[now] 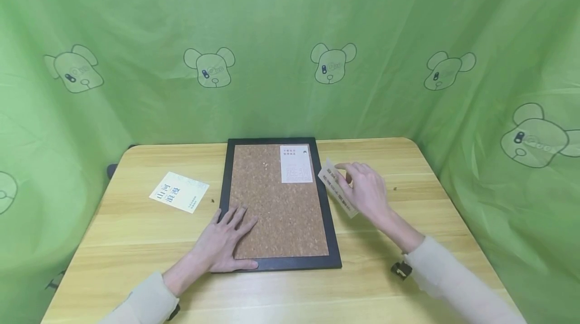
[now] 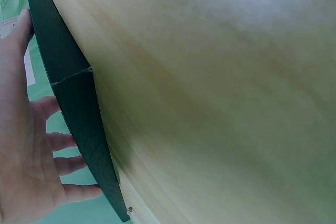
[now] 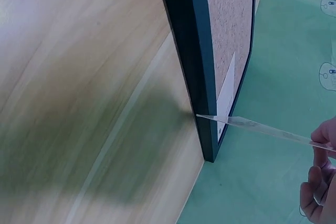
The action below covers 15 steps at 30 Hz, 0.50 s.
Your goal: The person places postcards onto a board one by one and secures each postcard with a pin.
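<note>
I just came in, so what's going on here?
A person's right hand pinches a printed card by the right side of a black-framed corkboard. The left hand rests on its lower left corner. A white card is at its top right; a third card lies on the table, left of it.

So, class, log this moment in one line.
left hand: on frame; right hand: holds card; board: second card upper right; table: third card

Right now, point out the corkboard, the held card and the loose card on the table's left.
Corkboard (image 1: 276, 213): head view, on its bare cork surface.
Held card (image 1: 337, 193): head view, on its printed face.
Loose card (image 1: 179, 192): head view, mid-face.
</note>
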Available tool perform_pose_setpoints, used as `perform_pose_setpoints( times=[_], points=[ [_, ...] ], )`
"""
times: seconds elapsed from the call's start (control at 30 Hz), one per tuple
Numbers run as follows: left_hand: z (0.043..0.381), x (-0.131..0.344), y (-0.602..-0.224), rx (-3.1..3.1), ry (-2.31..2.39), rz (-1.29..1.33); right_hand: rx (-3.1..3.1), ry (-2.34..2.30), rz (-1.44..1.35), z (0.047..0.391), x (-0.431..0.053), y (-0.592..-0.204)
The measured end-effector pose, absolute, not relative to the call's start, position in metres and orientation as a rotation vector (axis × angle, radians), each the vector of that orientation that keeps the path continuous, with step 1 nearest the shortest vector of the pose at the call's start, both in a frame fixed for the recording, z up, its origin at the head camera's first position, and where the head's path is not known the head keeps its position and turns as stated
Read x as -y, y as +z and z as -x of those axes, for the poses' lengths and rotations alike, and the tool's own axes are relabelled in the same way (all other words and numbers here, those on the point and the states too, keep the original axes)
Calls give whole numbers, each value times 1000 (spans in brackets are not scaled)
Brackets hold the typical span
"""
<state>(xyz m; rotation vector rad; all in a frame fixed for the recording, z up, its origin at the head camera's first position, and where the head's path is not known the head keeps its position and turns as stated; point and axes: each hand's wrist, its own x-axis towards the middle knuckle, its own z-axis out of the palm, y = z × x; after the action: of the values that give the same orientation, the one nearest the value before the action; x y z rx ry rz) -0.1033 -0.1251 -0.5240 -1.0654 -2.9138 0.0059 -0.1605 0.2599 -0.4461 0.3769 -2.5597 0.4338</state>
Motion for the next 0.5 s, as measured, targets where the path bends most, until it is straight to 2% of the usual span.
perform_pose_setpoints(
  times=[0.5],
  points=[
    [103,125,-523,2914,15,1059,2527,502,-376,153,-246,-443]
  ],
)
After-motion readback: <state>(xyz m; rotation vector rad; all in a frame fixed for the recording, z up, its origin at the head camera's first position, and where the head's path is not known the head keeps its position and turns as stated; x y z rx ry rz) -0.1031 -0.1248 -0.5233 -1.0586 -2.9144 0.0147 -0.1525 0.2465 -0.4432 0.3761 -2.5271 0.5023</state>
